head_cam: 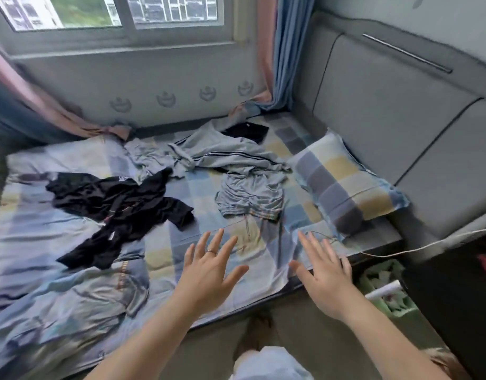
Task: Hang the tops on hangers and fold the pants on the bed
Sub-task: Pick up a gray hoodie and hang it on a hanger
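The grey shorts (250,197) lay crumpled on the bed (72,270), a little way ahead of both hands and between them. Farther ahead, a grey piece with dark stripes (222,154) was spread out in a messy heap. I could not tell if it was a top or pants. A pile of black clothes (121,204) lay ahead of the left hand (209,272) and off to its left side. A small black piece (247,131) lay farthest from the hands, close to the wall.

Both hands were flat, with the fingers straight and spread apart. The left hand and the right hand (324,275) held nothing. They were over the near edge of the bed. I could not tell if they touched the sheet.

It looked like the job had hardly begun. No top was on a hanger, and no hanger could be seen. No pants were folded. All the clothes looked left to do.

A checked pillow (343,182) sat ahead of the right hand, to its right. A thin white cable (428,245) ran off to the right of that hand.
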